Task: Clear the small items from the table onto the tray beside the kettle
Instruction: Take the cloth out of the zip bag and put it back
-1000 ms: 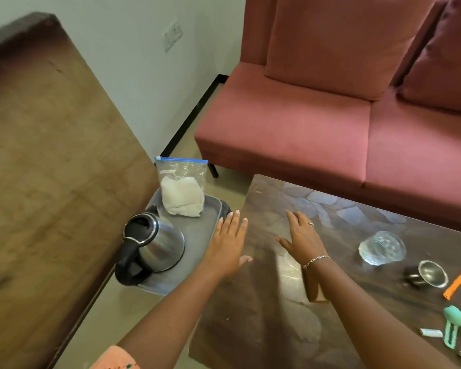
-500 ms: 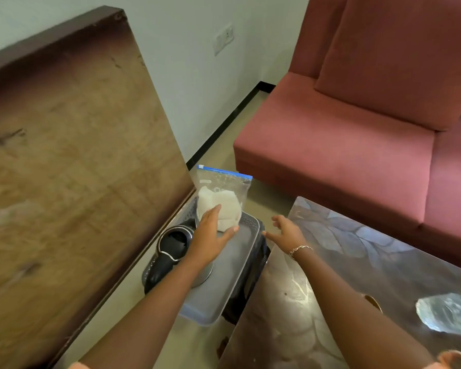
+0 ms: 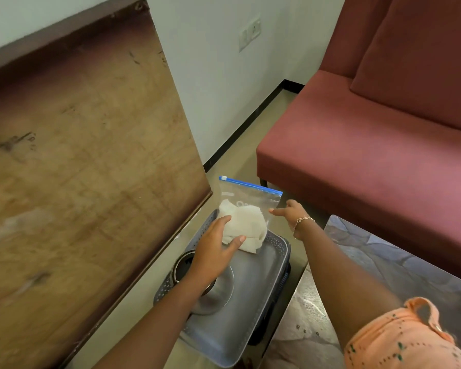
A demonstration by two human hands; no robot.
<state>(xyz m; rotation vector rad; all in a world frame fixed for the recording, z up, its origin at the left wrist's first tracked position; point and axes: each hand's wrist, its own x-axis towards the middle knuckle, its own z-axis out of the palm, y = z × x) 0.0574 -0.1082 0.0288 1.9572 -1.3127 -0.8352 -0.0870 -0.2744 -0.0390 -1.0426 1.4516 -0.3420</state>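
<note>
A grey tray (image 3: 253, 296) sits low between a wooden panel and the table. A steel kettle (image 3: 218, 288) stands on its left half, partly hidden by my left forearm. At the tray's far end a clear zip bag (image 3: 253, 198) with a blue seal stands upright, with a white cloth (image 3: 248, 225) inside. My left hand (image 3: 216, 246) lies on the lower left of the bag, thumb pressing the cloth. My right hand (image 3: 290, 211) touches the bag's right edge with its fingertips. The table's small items are out of view.
The glossy stone-patterned table (image 3: 399, 267) fills the lower right. A large wooden panel (image 3: 77, 169) leans at the left, close to the tray. A red sofa (image 3: 370, 145) stands behind, with a strip of floor between it and the tray.
The view has swung left and closer to the tray. My left hand slid further onto the bag, and my right hand left the table edge and reached the bag's right side.
</note>
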